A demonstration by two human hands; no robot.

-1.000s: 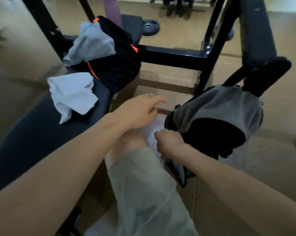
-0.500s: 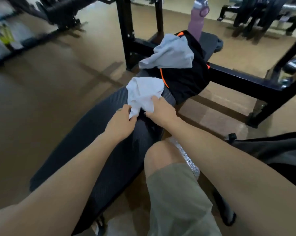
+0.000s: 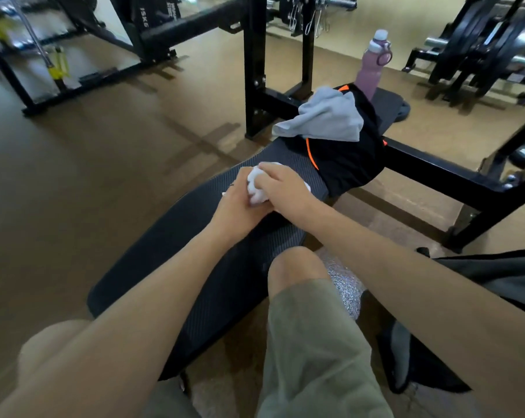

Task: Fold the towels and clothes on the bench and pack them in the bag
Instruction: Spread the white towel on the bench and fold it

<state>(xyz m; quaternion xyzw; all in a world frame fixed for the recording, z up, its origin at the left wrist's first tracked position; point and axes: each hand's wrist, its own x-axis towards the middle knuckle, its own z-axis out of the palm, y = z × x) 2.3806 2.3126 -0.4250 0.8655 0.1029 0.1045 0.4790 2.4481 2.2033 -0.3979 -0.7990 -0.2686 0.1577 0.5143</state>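
Both hands close on the white towel (image 3: 256, 188) mid-bench (image 3: 170, 236) — left hand (image 3: 235, 203) and right hand (image 3: 280, 188) bunching it, apparently to fold — as grey towel (image 3: 324, 116) and black garment (image 3: 348, 158) wait beyond.

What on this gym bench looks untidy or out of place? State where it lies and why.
The grey towel lies crumpled and unfolded on top of the black garment with orange trim at the far end of the bench. The white towel is bunched between the left hand and right hand. Nothing looks spilled or damaged.
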